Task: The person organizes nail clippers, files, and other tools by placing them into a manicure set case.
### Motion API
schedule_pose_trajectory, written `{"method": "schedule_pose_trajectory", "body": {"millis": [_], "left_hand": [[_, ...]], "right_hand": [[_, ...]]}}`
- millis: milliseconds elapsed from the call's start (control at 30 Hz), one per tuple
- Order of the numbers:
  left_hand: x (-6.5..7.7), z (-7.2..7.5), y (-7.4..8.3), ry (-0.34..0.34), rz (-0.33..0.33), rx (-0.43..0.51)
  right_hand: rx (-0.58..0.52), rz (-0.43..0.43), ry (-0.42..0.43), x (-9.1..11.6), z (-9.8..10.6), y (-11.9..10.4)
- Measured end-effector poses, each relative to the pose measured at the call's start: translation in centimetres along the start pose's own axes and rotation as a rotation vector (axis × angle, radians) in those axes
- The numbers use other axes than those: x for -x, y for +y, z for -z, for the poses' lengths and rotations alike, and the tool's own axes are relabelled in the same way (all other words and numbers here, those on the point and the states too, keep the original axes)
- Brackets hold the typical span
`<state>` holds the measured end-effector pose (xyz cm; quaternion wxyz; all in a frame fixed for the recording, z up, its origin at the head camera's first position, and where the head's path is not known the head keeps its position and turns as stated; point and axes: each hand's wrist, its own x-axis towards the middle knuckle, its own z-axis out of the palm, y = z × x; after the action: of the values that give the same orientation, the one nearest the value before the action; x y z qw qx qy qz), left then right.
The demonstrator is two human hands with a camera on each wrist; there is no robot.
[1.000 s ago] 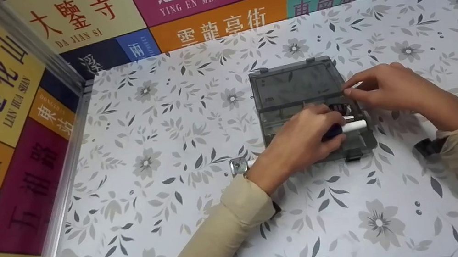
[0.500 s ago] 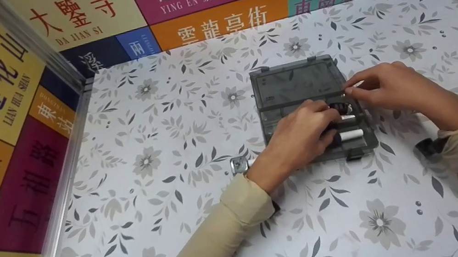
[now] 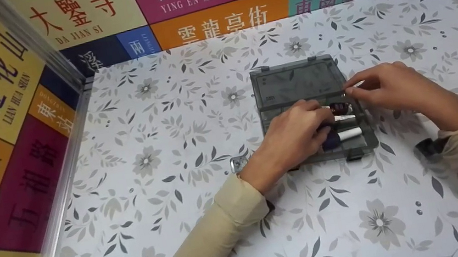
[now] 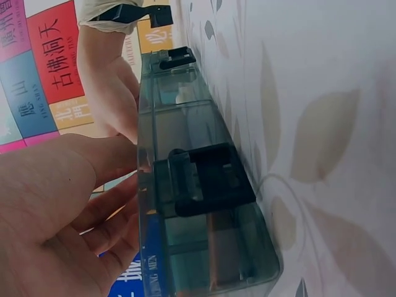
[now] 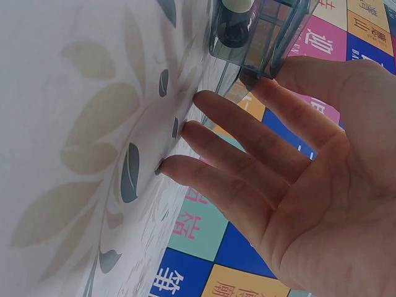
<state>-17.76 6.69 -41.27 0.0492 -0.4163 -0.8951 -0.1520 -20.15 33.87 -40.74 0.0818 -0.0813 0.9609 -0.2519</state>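
A translucent grey compartment box point(image 3: 297, 84) lies on the table with its lid folded back. Inside, a dark nail polish bottle with a white cap point(image 3: 350, 134) lies nearest the front. Behind it is a bottle with a silvery cap point(image 3: 344, 118), then a dark red one point(image 3: 340, 108). My left hand point(image 3: 297, 130) reaches over the left part of the box, bent fingers beside the bottles' dark ends. Its fingertips are hidden behind the box wall in the left wrist view. My right hand point(image 3: 394, 84) pinches the box's right edge near the hinge, other fingers stretched toward the table point(image 5: 235, 145).
Two black latches point(image 4: 213, 179) stick out from the box's front side. The table point(image 3: 212, 252) has a white cloth with grey flowers and leaves. Panels with coloured lettering point(image 3: 211, 20) stand behind and to the left.
The white-capped bottle, first tilted in my left hand, has come down into the front of the box. My left hand has drawn slightly left from it. My right hand stays put.
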Motion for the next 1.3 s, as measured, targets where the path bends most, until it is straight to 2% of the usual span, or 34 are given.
{"method": "schedule_pose_trajectory", "body": {"millis": [300, 500, 733, 1067, 1300], "left_hand": [[0.7, 0.2, -0.3, -0.006, -0.002, 0.008], [1.7, 0.5, -0.9, 0.028, -0.017, 0.003], [2.8, 1.1, -1.7, 0.063, -0.027, -0.033], [5.5, 2.2, -4.0, 0.076, 0.033, 0.011], [7.4, 2.9, -5.3, 0.1, 0.065, 0.039]], "right_hand": [[0.023, 0.011, 0.007, 0.1, 0.0, 0.0], [-0.009, -0.005, 0.0, 0.2, 0.1, 0.2], [0.01, 0.011, 0.017, 0.1, 0.1, 0.3], [-0.007, 0.003, -0.023, 0.2, 0.0, 0.0], [-0.002, 0.011, -0.016, 0.3, 0.1, -0.1]]}}
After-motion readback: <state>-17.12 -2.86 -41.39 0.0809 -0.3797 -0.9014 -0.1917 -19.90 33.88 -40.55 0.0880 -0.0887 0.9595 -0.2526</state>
